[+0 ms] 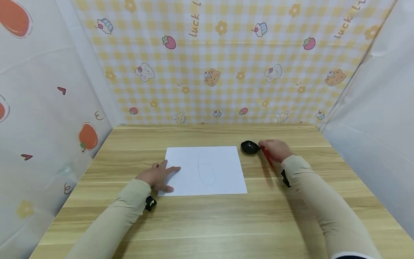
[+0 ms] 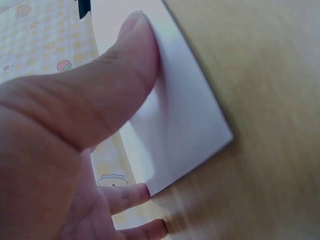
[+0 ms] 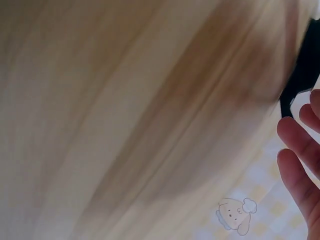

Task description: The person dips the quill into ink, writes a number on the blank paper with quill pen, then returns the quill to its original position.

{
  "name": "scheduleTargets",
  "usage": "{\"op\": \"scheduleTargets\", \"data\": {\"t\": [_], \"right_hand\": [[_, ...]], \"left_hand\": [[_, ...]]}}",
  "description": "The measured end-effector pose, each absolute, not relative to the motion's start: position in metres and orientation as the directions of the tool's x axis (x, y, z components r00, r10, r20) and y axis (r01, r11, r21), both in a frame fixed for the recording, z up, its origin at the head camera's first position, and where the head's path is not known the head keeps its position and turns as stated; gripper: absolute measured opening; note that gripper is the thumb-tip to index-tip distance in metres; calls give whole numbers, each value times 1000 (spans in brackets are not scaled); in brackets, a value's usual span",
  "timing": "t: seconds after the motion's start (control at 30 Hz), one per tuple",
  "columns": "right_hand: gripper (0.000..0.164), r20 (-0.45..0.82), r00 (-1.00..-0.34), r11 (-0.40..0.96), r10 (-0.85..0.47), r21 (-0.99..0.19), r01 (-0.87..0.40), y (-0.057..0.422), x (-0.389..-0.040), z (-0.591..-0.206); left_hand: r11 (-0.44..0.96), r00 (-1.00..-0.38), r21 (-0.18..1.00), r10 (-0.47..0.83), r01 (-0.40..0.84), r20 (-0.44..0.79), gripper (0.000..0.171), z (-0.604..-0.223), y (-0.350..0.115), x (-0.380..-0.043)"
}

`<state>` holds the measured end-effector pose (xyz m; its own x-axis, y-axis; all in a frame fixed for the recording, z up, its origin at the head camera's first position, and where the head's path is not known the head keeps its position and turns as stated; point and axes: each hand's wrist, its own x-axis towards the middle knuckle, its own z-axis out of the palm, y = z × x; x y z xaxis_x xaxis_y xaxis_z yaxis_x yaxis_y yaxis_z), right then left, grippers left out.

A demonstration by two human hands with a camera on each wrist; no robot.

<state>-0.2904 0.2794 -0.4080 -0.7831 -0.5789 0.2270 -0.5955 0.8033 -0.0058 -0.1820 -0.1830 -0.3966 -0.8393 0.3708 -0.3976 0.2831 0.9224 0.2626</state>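
My left hand [image 1: 158, 176] lies spread on the left part of a white sheet of paper [image 1: 181, 154], with its thumb on the near left corner area. In the left wrist view the thumb [image 2: 130, 65] presses on the paper, and two fingers reach just past its edge. A thin line like a figure 6 is drawn on the sheet. To the right of the paper, my right hand [image 1: 276, 149] holds a ladle [image 1: 249, 147] with a black bowl and slim red handle. The handle slants back towards the wrist. The right wrist view shows extended fingertips [image 3: 295, 135] beside its dark bowl.
The wood-patterned table [image 1: 207, 223] reaches back to a yellow checked cloth [image 1: 200, 54] hung upright. White cloths [image 1: 372, 118] stand along both sides. A black device [image 1: 150, 203] is strapped to each wrist over the beige sleeves.
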Motion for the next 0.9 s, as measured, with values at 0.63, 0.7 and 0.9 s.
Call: {"op": "scheduleTargets", "data": {"t": [0.63, 0.7, 0.9], "right_hand": [[20, 201, -773, 795, -602, 53, -605, 282, -298, -415], [20, 196, -777, 798, -598, 52, -601, 282, -297, -414], [19, 193, -781, 802, -593, 57, -595, 283, -297, -415]], "left_hand": [[929, -854, 297, 332, 222, -401, 78, -398, -181, -179], [928, -855, 301, 330, 218, -400, 78, -398, -181, -179], [928, -856, 297, 334, 225, -396, 79, -399, -180, -182]]}}
